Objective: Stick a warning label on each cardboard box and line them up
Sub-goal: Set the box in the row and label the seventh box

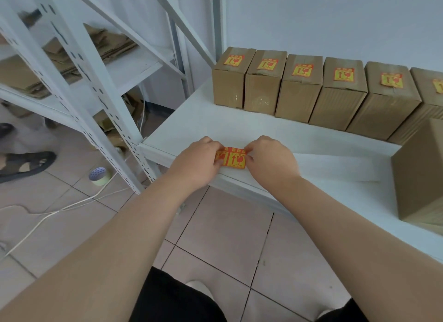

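1. Yellow-and-red, the strip of warning labels (233, 159) sat at the front edge of the white table (263, 129) in the head view, held between both hands.
2. The left hand (199, 158) gripped the strip's left end with its fingers curled over it. The right hand (268, 157) pinched the right end near the top corner.
3. Six cardboard boxes (297, 86) stood upright in a row along the back of the table, side by side and touching or nearly so. Each had a warning label (302, 70) on its top face. The sixth was cut off by the right edge.
4. One more cardboard box (422, 173) stood nearer, at the right; its top could not be seen.
5. Left of the table stood a white metal rack (96, 89) with flattened cardboard (107, 46) on its shelves.
6. On the tiled floor lay a roll of tape (99, 176), a white cable (60, 210) and a dark sandal (26, 163).
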